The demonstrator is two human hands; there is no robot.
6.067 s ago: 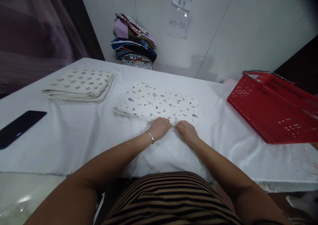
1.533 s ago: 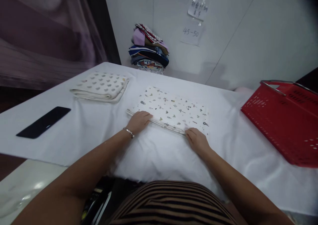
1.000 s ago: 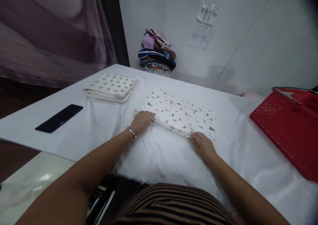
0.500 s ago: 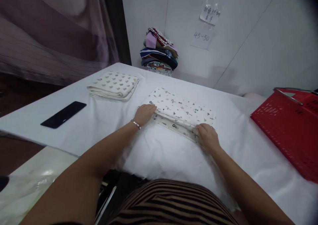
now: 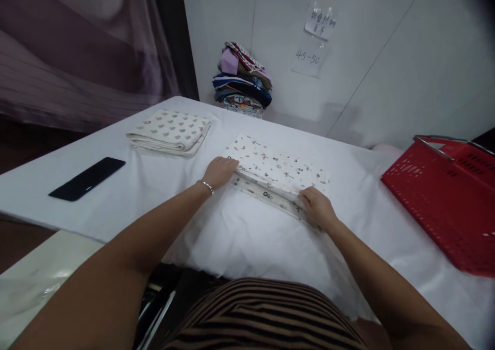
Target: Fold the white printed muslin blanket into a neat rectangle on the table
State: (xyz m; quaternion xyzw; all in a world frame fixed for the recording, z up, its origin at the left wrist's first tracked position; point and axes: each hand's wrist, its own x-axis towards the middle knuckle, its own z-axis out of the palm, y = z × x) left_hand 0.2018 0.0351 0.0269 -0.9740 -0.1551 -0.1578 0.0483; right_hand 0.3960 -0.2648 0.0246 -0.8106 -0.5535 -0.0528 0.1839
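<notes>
A white cloth with small printed figures [image 5: 276, 168] lies folded on the white-covered table [image 5: 247, 236] in front of me. My left hand [image 5: 219, 171] pinches its near left corner and my right hand [image 5: 317, 208] pinches its near right corner. Between them the upper layer is lifted and turned back, baring a strip of the layer beneath. A thin bracelet circles my left wrist.
A second folded patterned cloth [image 5: 170, 132] lies at the far left. A black phone [image 5: 87, 179] rests near the left edge. Against the wall stands a stack of coloured folded fabrics [image 5: 242, 79]. A red plastic basket [image 5: 444, 198] occupies the right. Paper notes [image 5: 314, 40] hang on the wall.
My hands slid apart from the middle of the cloth's near edge to its two corners, gripped the top layer, then lifted and carried it away from me.
</notes>
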